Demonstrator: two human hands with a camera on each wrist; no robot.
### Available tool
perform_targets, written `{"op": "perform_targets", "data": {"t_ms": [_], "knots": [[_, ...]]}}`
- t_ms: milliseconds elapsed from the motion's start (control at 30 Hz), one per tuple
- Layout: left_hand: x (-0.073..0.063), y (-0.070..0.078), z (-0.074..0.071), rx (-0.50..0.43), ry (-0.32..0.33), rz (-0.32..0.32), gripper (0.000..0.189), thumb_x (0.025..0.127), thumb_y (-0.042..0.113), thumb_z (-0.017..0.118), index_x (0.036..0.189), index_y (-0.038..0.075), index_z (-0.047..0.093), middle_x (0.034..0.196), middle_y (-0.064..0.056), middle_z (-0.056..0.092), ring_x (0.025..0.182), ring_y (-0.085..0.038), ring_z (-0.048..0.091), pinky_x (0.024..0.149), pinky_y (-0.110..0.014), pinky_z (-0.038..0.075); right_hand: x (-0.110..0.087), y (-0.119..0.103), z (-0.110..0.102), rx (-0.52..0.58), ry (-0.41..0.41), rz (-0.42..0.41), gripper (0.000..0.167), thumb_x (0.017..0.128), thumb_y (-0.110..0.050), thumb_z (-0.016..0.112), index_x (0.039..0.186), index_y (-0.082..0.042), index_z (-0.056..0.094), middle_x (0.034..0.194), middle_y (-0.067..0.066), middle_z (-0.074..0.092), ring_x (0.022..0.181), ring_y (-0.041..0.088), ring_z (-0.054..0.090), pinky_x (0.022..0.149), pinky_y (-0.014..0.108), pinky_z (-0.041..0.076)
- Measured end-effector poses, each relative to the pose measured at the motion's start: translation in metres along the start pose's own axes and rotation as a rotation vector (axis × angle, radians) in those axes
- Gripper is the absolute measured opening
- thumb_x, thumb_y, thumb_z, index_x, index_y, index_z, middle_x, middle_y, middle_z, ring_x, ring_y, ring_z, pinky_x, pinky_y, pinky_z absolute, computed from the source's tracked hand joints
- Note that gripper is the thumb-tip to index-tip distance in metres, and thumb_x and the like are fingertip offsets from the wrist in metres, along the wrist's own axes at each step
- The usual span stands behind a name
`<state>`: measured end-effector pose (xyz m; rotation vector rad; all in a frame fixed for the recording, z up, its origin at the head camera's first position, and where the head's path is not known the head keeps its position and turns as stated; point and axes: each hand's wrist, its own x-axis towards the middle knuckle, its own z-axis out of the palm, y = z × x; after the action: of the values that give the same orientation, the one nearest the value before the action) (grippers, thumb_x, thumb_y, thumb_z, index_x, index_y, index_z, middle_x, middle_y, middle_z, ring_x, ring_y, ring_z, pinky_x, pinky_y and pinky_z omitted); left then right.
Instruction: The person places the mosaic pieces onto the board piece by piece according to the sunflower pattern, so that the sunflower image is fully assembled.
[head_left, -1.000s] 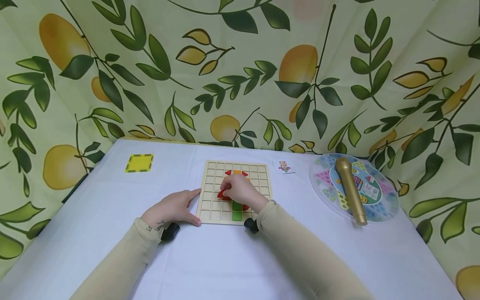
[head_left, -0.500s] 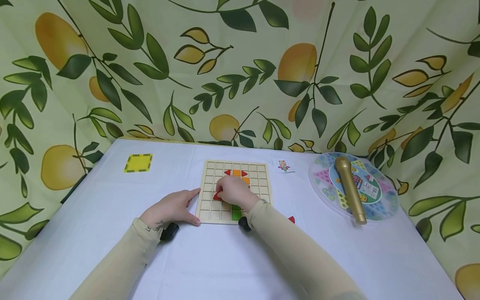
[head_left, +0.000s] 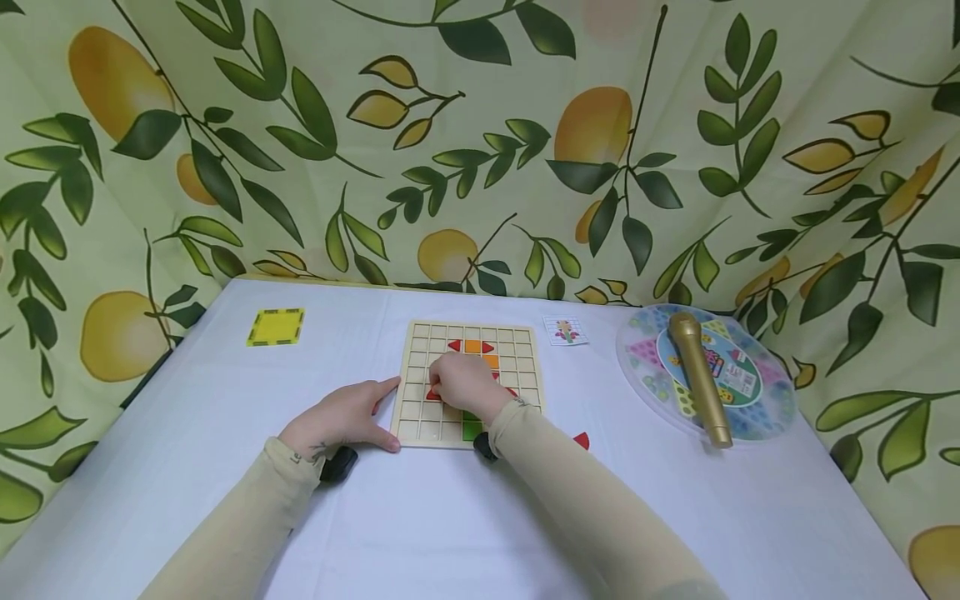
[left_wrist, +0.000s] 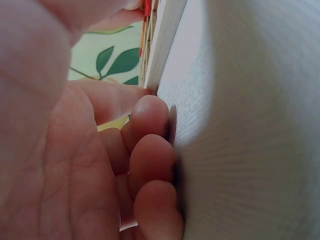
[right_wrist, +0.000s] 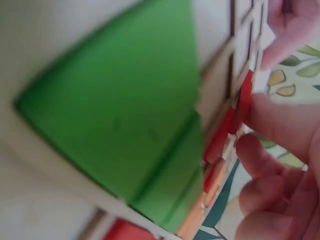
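Note:
A square wooden grid board (head_left: 420,417) lies on the table, carrying red, orange and green puzzle pieces. My right hand (head_left: 468,385) bends over its middle. Thumb and index finger pinch a red puzzle piece (right_wrist: 245,94) at the board's surface; the head view shows only a bit of it below the fingertips. Green pieces (right_wrist: 120,115) fill the near part of the right wrist view. My left hand (head_left: 341,418) lies at the board's left side, its index finger and thumb spread and touching the edge. Its other fingers (left_wrist: 152,160) rest on the cloth.
A loose red piece (head_left: 582,440) lies right of the board, beside my right sleeve. Behind it is a small pattern card (head_left: 566,331). Far right, a gold microphone (head_left: 701,379) rests on a round clear container (head_left: 776,400). A yellow square (head_left: 276,327) lies far left.
My right hand has shifted slightly left with the red piece and settled lower on the board. The loose red piece has come into view beside the sleeve. My left hand has stayed put.

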<state>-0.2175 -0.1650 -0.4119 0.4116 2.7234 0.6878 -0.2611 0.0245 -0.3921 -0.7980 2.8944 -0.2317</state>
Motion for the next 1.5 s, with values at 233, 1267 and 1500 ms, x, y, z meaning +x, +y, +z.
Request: {"op": "perform_targets", "data": {"t_ms": [233, 1267, 1500], "knots": [[0.002, -0.002, 0.0, 0.004, 0.008, 0.019, 0.108, 0.055, 0.045, 0.086, 0.142, 0.004, 0.035, 0.123, -0.013, 0.057, 0.104, -0.02, 0.051, 0.096, -0.043, 0.041, -0.002, 0.001, -0.004, -0.043, -0.031, -0.031, 0.013, 0.083, -0.013, 0.064, 0.088, -0.02, 0.073, 0.088, -0.007, 0.066, 0.076, 0.011, 0.056, 0.062, 0.028, 0.046], [0.002, 0.0, 0.002, -0.043, 0.001, -0.036, 0.109, 0.053, 0.04, 0.088, 0.142, 0.007, 0.036, 0.101, -0.005, 0.058, 0.092, -0.02, 0.047, 0.089, -0.041, 0.043, -0.1, 0.089, -0.041, 0.174, -0.003, 0.401, 0.015, 0.081, -0.015, 0.065, 0.093, -0.007, 0.068, 0.087, 0.004, 0.063, 0.074, 0.018, 0.054, 0.064, 0.034, 0.045], [0.002, -0.002, 0.003, -0.052, 0.003, -0.036, 0.109, 0.052, 0.04, 0.088, 0.142, 0.007, 0.036, 0.103, -0.005, 0.059, 0.092, -0.02, 0.047, 0.089, -0.041, 0.043, -0.139, 0.111, -0.021, 0.174, -0.085, 0.488, 0.018, 0.075, -0.016, 0.071, 0.089, -0.007, 0.066, 0.078, 0.002, 0.059, 0.069, 0.018, 0.051, 0.058, 0.032, 0.041]]}}
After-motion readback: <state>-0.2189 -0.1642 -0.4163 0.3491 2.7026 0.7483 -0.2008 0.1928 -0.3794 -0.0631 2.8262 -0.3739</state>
